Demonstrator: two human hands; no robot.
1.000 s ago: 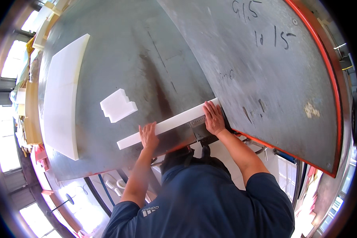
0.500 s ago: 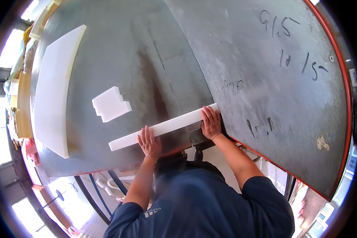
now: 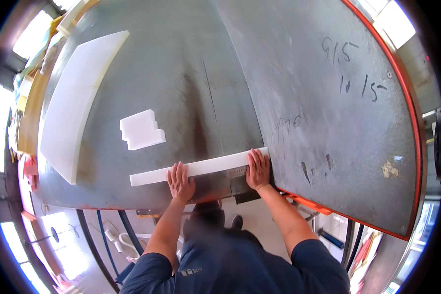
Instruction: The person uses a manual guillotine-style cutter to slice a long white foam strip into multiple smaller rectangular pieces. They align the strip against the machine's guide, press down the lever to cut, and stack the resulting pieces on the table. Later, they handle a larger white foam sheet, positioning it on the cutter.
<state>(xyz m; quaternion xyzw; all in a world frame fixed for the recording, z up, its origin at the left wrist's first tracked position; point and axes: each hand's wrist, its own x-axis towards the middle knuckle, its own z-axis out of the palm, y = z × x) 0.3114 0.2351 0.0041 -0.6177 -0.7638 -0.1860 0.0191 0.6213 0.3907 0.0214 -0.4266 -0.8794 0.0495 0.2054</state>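
A long, narrow white strip point(image 3: 210, 165), which looks like foam, lies across the near part of a grey metal table point(image 3: 157, 68). My left hand point(image 3: 181, 183) rests on it left of its middle, fingers stretched over the top face. Near the strip's right end my right hand point(image 3: 257, 170) lies the same way, fingers extended and slightly apart. Neither hand wraps round the strip. Beyond my left hand sits a small white block point(image 3: 141, 130) with stepped corners. A large white slab point(image 3: 83, 93) lies farther left on the table.
Against the strip's right end is a grey panel point(image 3: 304, 93) with dark handwritten marks and a red rim point(image 3: 410, 93). A small ruler-like scale point(image 3: 236, 172) lies between my hands. Pale boards point(image 3: 29, 117) stand beyond the left edge. Dark legs and bars show below.
The whole view has turned and shifted a little, so the strip appears more level. Both hands stay at the same places on the strip. Block and slab keep their places on the table.
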